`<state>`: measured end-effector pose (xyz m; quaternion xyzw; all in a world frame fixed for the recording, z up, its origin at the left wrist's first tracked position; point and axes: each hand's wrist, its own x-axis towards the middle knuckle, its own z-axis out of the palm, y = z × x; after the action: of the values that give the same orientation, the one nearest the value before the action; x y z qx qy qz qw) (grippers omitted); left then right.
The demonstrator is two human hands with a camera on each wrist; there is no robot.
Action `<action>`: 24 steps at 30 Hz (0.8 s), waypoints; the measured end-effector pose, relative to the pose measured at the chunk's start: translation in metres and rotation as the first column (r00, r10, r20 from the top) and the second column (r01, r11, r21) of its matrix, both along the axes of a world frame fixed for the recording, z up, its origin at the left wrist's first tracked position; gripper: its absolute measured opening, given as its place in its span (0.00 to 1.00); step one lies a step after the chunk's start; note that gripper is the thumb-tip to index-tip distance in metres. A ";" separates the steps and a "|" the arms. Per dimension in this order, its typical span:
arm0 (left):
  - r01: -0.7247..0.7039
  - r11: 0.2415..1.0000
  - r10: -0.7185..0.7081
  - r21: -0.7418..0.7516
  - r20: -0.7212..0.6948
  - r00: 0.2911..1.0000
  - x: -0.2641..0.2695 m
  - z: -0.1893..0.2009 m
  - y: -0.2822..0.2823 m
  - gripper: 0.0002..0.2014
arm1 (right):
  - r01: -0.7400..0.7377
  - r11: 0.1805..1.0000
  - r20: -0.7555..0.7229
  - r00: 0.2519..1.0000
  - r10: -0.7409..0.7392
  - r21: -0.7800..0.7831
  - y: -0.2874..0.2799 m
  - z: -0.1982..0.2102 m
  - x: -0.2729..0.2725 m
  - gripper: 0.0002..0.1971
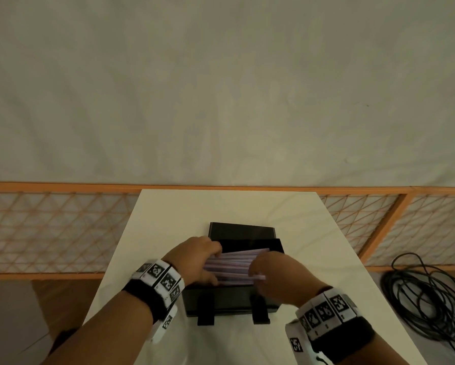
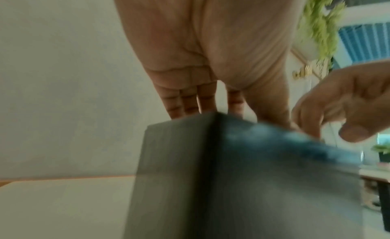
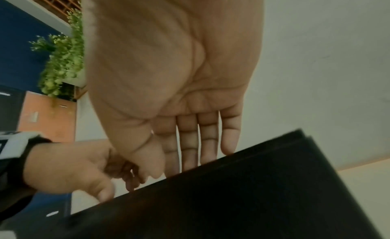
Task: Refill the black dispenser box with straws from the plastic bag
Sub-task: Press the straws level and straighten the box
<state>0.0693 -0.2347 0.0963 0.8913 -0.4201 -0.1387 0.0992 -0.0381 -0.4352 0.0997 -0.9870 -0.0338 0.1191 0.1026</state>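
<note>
The black dispenser box (image 1: 226, 301) stands in the middle of the white table, its lid (image 1: 242, 230) folded back behind it. A bundle of pale pink-and-purple straws (image 1: 234, 262) lies across its open top, slightly skewed. My left hand (image 1: 200, 259) grips the bundle's left end, fingers over the top and thumb underneath. My right hand (image 1: 274, 272) holds the right end, where one straw pokes out below it. In both wrist views the box (image 2: 232, 184) (image 3: 232, 201) hides the fingertips. No plastic bag is in view.
The white table (image 1: 313, 233) runs away from me to an orange lattice fence (image 1: 50, 227) and a pale wall. A coil of black cable (image 1: 426, 299) lies on the floor to the right. Two black brackets (image 1: 205, 309) stick out from the box's front.
</note>
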 end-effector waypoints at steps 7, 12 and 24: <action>-0.029 0.996 0.032 0.087 -0.036 0.999 -0.025 -0.026 -0.016 0.15 | -0.020 0.998 -0.218 0.976 0.005 -0.065 0.015 -0.014 0.003 0.15; -0.071 0.985 0.091 0.158 -0.121 0.988 -0.014 -0.029 -0.022 0.16 | -0.004 0.994 -0.332 0.943 -0.031 -0.106 0.021 -0.023 0.021 0.18; 0.018 0.997 -0.031 0.069 0.196 0.980 -0.019 -0.014 -0.024 0.12 | 0.160 0.983 -0.461 0.868 -0.182 -0.087 0.018 -0.032 0.039 0.20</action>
<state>0.0507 -0.2590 0.0822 0.8982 -0.4340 -0.0650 0.0258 0.0006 -0.4172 0.0673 -0.9304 0.0822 0.3443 0.0953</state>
